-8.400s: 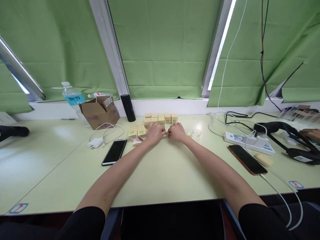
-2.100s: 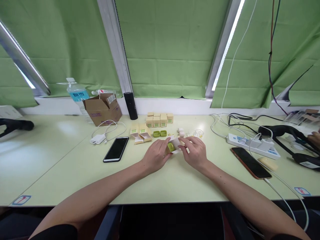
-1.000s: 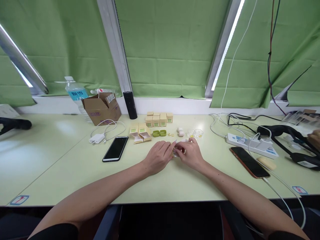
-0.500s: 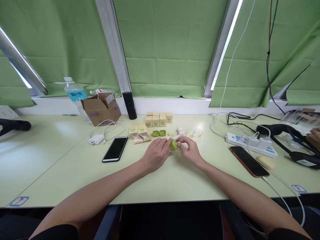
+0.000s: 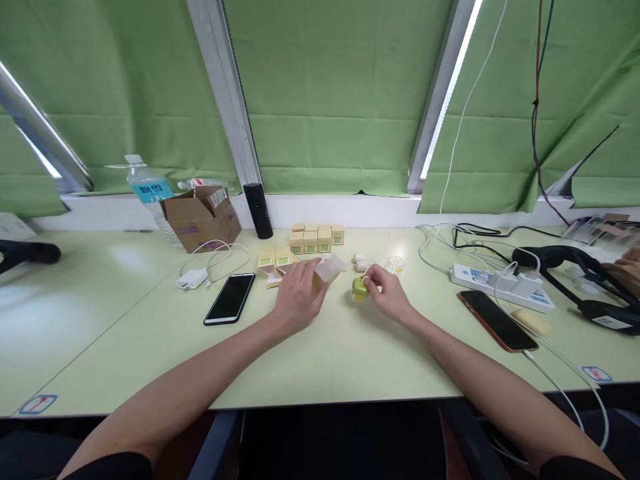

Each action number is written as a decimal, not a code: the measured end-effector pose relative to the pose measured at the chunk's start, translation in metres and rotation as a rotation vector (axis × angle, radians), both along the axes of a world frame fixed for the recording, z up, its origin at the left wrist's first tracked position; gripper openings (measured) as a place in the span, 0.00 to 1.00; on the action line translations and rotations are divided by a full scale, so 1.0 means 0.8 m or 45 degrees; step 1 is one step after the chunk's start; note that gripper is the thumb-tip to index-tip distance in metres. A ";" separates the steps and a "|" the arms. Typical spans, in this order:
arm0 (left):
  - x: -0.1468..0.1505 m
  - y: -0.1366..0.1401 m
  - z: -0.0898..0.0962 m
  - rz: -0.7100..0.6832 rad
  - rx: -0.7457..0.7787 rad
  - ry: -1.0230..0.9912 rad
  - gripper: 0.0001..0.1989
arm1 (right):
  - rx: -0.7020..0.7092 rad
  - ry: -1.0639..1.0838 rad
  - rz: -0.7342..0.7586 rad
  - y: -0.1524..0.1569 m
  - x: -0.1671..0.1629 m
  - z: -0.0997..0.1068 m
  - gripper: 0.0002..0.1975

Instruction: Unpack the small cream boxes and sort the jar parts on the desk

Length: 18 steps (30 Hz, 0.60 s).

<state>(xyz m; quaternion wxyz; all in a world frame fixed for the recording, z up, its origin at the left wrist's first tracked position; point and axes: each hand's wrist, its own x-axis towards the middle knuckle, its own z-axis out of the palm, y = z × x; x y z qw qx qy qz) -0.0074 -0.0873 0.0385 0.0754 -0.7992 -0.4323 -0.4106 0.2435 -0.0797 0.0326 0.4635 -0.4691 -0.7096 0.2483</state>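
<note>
My left hand (image 5: 299,298) is closed around a small cardboard box (image 5: 329,269) whose pale flap stands up. My right hand (image 5: 388,295) pinches the cream loop of a small green case (image 5: 359,289); its lower part looks clear with yellow inside. This case hangs just above the table, a short way right of the box. Beyond my left fingers lie opened cardboard boxes (image 5: 267,265), partly covered by the hand. Small whitish pieces (image 5: 359,263) and a clear plastic cup (image 5: 395,265) sit behind my right hand.
Several closed little boxes (image 5: 311,240) stand in rows near the wall. At left are a phone (image 5: 229,299), a charger (image 5: 193,279), a carton (image 5: 203,223) and a black cylinder (image 5: 259,211). A power strip (image 5: 503,288) and another phone (image 5: 497,321) lie right. Another person's hand (image 5: 631,263) shows at the right edge.
The green case has come away from the box between my hands. My right hand holds it by its loop farther right, while my left hand has shifted left with the box.
</note>
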 end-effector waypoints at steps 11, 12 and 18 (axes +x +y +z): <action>0.003 0.019 0.000 -0.715 -1.006 -1.463 0.26 | 0.130 -0.291 0.073 -0.014 -0.006 0.002 0.04; 0.003 0.019 0.002 -0.741 -1.043 -1.499 0.24 | 0.152 -0.243 0.069 -0.015 -0.006 0.005 0.05; 0.005 0.012 0.012 -0.846 -1.194 -1.520 0.21 | -0.229 0.240 0.352 -0.010 -0.023 0.031 0.20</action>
